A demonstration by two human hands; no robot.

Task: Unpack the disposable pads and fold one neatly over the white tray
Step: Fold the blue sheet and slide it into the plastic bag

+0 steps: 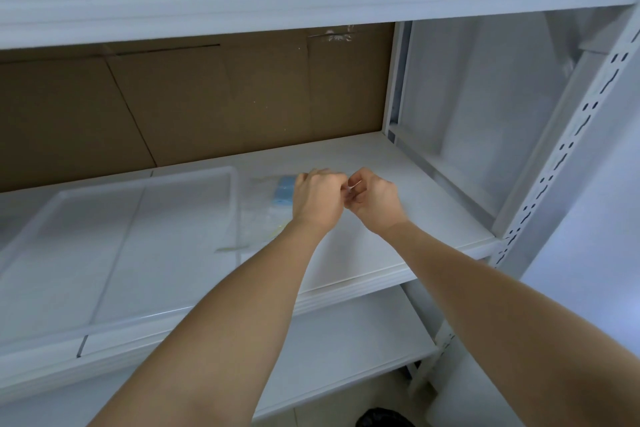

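A storeroom or stockroom is suggested, not a home. The view is filled by a white metal rack [571, 135] of boltless kind, whose slotted upright is seen at the right, with plain white shelves [363, 253] set one above another and a tiled floor [322, 416] glimpsed beneath. Flattened brown cardboard [207, 104], patched with clear tape, is stood behind the rack as a backing, and a bare pale wall [588, 253] is seen beside it.

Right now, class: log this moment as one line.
left hand, right hand: pinching clear pad packet edge | white tray: bare | pads: still packed
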